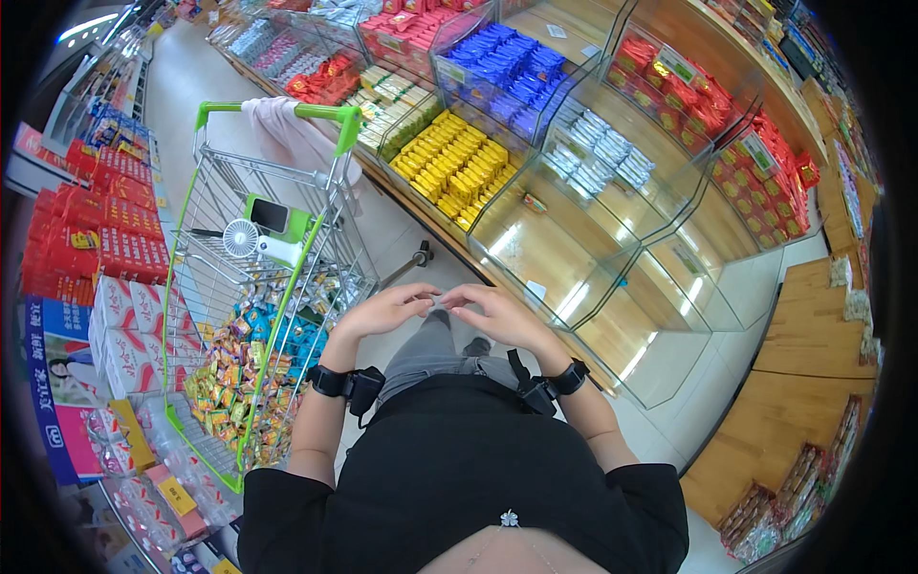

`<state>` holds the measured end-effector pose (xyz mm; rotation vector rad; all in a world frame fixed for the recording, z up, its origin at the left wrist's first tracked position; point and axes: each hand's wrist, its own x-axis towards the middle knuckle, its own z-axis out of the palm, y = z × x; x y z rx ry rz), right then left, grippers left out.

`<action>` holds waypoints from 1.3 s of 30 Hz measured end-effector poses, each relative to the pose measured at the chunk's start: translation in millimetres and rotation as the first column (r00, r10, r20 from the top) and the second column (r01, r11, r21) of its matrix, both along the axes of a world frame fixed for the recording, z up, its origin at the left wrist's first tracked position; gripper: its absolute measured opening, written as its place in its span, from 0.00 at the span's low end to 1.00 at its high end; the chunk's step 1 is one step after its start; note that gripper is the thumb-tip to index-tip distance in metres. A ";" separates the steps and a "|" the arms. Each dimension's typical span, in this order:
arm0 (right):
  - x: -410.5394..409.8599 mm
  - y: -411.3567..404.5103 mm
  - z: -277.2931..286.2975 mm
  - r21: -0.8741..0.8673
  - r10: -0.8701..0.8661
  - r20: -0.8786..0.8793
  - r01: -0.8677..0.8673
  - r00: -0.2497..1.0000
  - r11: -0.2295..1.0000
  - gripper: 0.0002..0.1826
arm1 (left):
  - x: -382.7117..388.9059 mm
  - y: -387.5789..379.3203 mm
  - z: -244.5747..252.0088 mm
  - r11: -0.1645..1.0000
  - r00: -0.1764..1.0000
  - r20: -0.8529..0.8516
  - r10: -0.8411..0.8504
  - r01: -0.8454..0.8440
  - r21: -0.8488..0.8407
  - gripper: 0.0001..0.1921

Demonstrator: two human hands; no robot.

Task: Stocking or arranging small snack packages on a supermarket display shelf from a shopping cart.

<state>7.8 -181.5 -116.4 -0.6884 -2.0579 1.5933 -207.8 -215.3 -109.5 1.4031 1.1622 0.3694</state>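
Observation:
My left hand (391, 308) and my right hand (495, 313) hover in front of my waist with fingers loosely curved. Their fingertips nearly meet, and neither holds anything. To the left stands a wire shopping cart (247, 147) with green trim, heaped with loose wrapped sweets (233, 391) in orange, gold and teal. A white handheld fan (242, 237) and a phone (270, 214) rest at its child-seat section, and a pale cloth (276, 129) hangs over the handle. Ahead to the right, clear display bins (595, 265) hold a small wrapped piece (534, 204) and silver-wrapped packets (599, 154).
Further bins hold yellow packets (452, 168), blue packets (505, 72) and red packets (764, 186). Red boxes (93, 237) and white cartons (143, 323) are stacked beyond the cart. A wooden display ledge (796, 373) curves along the right. Tiled floor (190, 72) runs past the cart.

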 end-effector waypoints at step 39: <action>-227.5 7.0 36.4 0.063 0.529 0.017 -0.528 0.849 0.847 0.12 | -202.4 -98.7 34.7 0.390 0.456 0.358 0.815 -0.888 0.242 0.11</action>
